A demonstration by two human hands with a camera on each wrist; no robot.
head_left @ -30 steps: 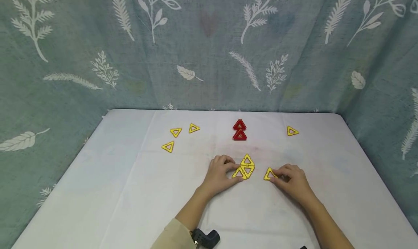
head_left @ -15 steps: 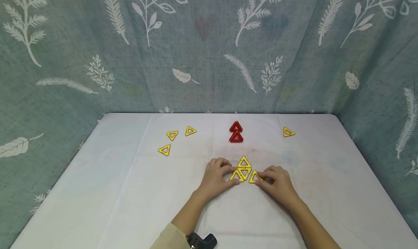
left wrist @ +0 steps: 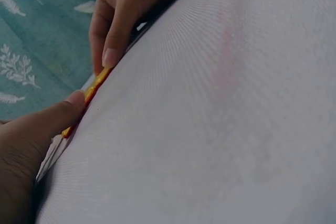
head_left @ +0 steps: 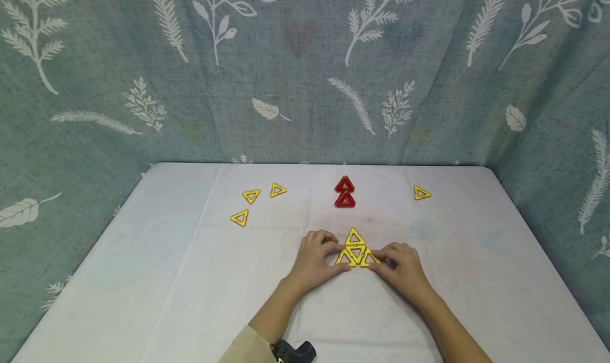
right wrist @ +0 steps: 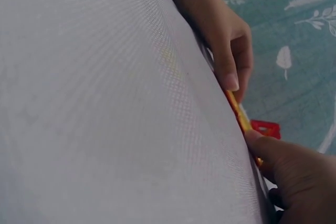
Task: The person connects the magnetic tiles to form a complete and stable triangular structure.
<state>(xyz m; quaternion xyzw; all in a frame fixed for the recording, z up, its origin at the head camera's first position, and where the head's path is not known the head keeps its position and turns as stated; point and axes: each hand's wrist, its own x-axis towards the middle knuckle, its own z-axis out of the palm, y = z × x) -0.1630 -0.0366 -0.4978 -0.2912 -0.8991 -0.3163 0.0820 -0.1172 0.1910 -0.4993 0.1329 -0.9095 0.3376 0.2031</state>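
Yellow triangular magnetic tiles lie flat together on the table in the head view, making one larger triangle. My left hand (head_left: 313, 258) pinches the lower left tile (head_left: 352, 260) between thumb and forefinger. On the other side, my right hand (head_left: 403, 270) pinches the lower right tile (head_left: 364, 258), whose edge meets the inverted middle tile (head_left: 356, 247). The top tile (head_left: 355, 243) points away from me. Both wrist views show the joined tiles edge-on as a thin yellow strip (left wrist: 94, 86), with fingertips at each end.
Two red triangular pieces (head_left: 345, 200) sit one behind the other beyond the yellow shape. Three loose yellow tiles (head_left: 239, 218) lie at the back left, and another yellow tile (head_left: 421, 193) at the back right. Leaf-patterned cloth (head_left: 305, 88) stands around the white table (head_left: 143, 257).
My right hand has slid its yellow tile leftward, closing the gap to the other yellow tiles. The left hand has kept hold of the lower left tile. The head view has shifted slightly.
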